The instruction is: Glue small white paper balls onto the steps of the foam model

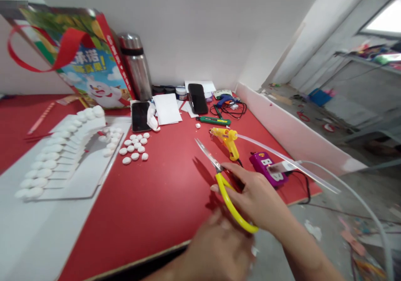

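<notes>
Yellow-handled scissors (pixel 233 209) are in my right hand (pixel 253 195), its fingers around the handles and the blades pointing up and left over the red table. My left hand (pixel 219 245) is low in front, close beside the handles and blurred; its fingertips and anything they hold cannot be made out. Beyond the blades lies a yellow glue gun (pixel 226 139) with a clear glue stick (pixel 282 158) reaching out to the right. White oval pieces (pixel 134 145) lie loose left of centre. At the left, a white board (pixel 103 170) carries rows of similar white pieces.
A purple power strip (pixel 266 168) with a plug and cables sits at the table's right. Behind are a green cutter (pixel 214 121), two phones (pixel 198 98), white papers (pixel 167 108), a steel flask (pixel 138 70) and a colourful bag (pixel 94 68). The red table (pixel 156 206) ends close to me.
</notes>
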A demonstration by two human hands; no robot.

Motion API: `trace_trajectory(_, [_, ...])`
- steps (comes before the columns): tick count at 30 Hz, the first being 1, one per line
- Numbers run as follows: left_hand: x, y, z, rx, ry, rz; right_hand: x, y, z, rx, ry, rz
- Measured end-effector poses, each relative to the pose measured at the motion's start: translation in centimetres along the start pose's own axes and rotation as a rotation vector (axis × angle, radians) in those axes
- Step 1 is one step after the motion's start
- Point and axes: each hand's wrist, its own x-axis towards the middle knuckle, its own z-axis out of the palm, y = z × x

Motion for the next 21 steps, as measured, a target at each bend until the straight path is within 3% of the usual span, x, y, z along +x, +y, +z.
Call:
trace_trajectory(2, [-1.3, -1.1, -2.2, 0.198, 0.088, -0.345, 0.0, 0.8, 0.4, -0.001, 0.037, 0.033])
trace_trajectory(4, [-1.2, -1.2, -3.1, 0.225, 0.06, -0.557, 0.0, 1.1, 1.0, -0.041, 0.09, 0.036])
trace_trajectory(5, [-0.7, -0.8, -3.0, 0.117, -0.027, -0.557, 0.0, 1.2, 1.3, -0.08, 0.124, 0.018])
trace_trajectory(8, [1.4, 1.0, -1.3, -0.518, -0.269, -0.347, 0.4, 0.8, 2.1, -0.246, 0.227, -0.089])
trace_trajectory(10, [2.1, 1.8, -0.7, -0.626, -0.286, -0.326, 0.6, 0.5, 2.3, -0.349, 0.266, -0.151])
trace_trajectory(13, [1.3, 0.9, -2.5, -0.762, -0.198, -0.435, 0.4, 0.9, 2.0, -0.428, 0.266, -0.204])
trace_trajectory(14, [0.9, 0.1, -3.6, -0.789, -0.125, -0.554, 0.2, 1.2, 1.9, -0.437, 0.261, -0.213])
trace_trajectory(16, [0.2, -1.9, -6.2, -1.048, 0.246, -0.967, -0.4, 1.7, 1.9, -0.432, 0.243, -0.219])
trace_trajectory(17, [0.1, -2.9, -7.3, -1.13, 0.379, -1.051, -0.6, 1.9, 1.9, -0.422, 0.239, -0.215])
trace_trajectory(18, [0.1, -3.8, -8.3, -1.197, 0.416, -1.097, -0.8, 2.0, 2.1, -0.411, 0.239, -0.205])
trace_trajectory(21, [0.2, -5.7, -9.9, -1.207, 0.366, -1.132, -0.3, 1.5, 2.5, -0.425, 0.221, -0.125])
